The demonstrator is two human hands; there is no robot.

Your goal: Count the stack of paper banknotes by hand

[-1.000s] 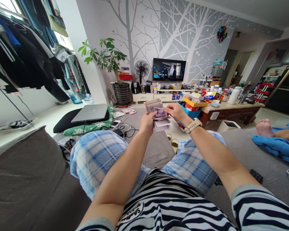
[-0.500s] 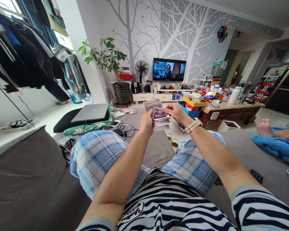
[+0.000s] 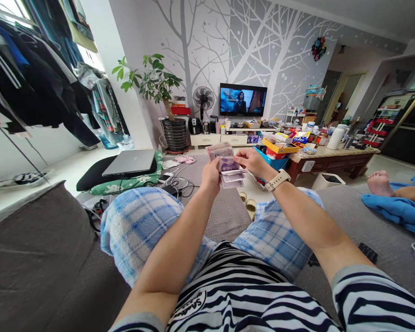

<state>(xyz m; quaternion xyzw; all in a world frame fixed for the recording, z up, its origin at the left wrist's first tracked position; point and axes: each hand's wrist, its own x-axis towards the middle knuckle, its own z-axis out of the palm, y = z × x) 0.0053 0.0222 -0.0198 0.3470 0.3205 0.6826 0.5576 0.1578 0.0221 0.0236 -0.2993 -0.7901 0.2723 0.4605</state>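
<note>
A fanned stack of purplish-pink banknotes [image 3: 228, 163] is held up above the grey sofa, between my two hands. My left hand [image 3: 211, 177] grips the stack at its left edge, the thumb lying across the front. My right hand [image 3: 251, 160] pinches the right end of the front note between thumb and fingers. Further notes stick out above and hang below the front one; their exact number is hidden. A pale watch [image 3: 277, 180] is on my right wrist.
Left on the sofa lies a laptop [image 3: 129, 163] on a cushion, with cables [image 3: 181, 180] beside it. A cluttered table [image 3: 335, 152] stands at the right, a white bin [image 3: 328, 180] before it. Another person's foot [image 3: 380, 183] rests at far right, near a remote [image 3: 368, 252].
The notes have shifted slightly between my hands, with more of a note's upper part showing behind the front one. Both arms stay nearly still. The television picture differs.
</note>
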